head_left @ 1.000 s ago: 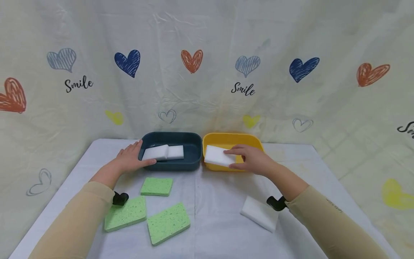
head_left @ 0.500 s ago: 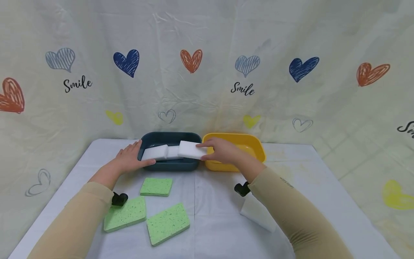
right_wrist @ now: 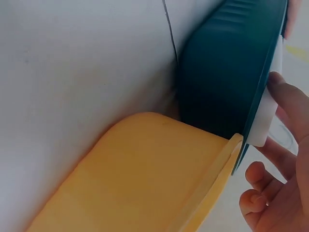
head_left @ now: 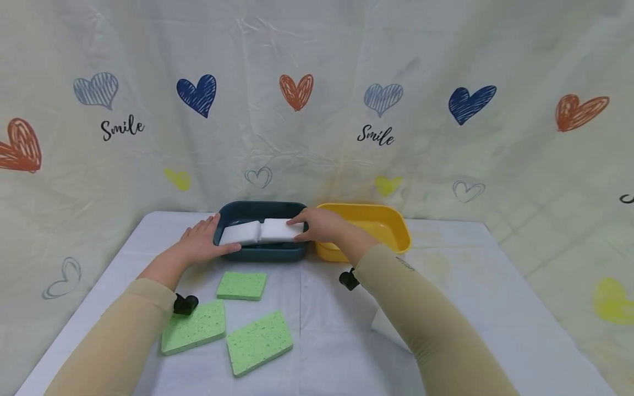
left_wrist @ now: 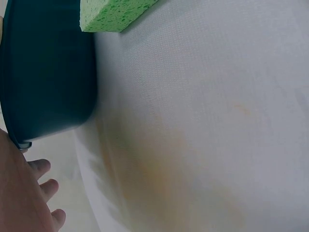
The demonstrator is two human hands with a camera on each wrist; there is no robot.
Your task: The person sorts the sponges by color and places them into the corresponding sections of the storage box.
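Head view: the right hand [head_left: 322,224] pinches a white block [head_left: 276,231] at the right end of the dark blue tub [head_left: 262,254]. A second white block [head_left: 240,234] lies in the tub's left part. The left hand [head_left: 198,242] rests on the tub's left end, fingers extended, clasping nothing. The yellow tub [head_left: 363,208] stands beside it, right.

Left wrist view: fingers extend past the blue rim; a green sponge [left_wrist: 116,14] lies near the wall.

Right wrist view: the thumb bears on the pinched block, which projects beyond the blue rim.
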